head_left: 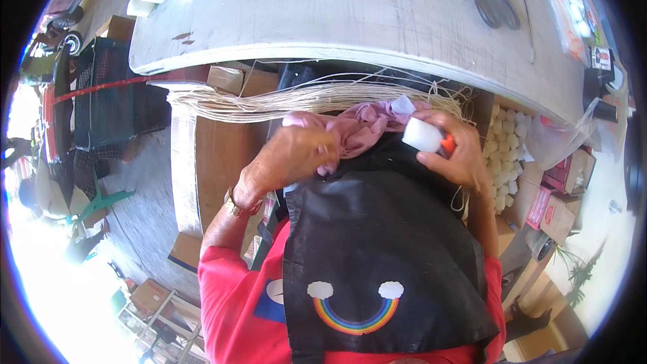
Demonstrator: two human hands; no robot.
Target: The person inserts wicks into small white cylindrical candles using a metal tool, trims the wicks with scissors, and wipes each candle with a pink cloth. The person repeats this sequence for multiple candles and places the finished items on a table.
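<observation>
Pink cloth (367, 128) is bunching in our clenched left hand (296, 155) while our right hand (455, 152) is closing around a white block (422, 135), which risks slipping into the straw (303, 98)

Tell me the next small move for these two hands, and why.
Probably bring the white block in the right hand onto the pink cloth. The left hand already bunches that cloth over the black apron, and the block sits just beside its edge.

Table edge (350, 47) and string bundle (269, 98) ahead, boxes (532, 195) right
</observation>
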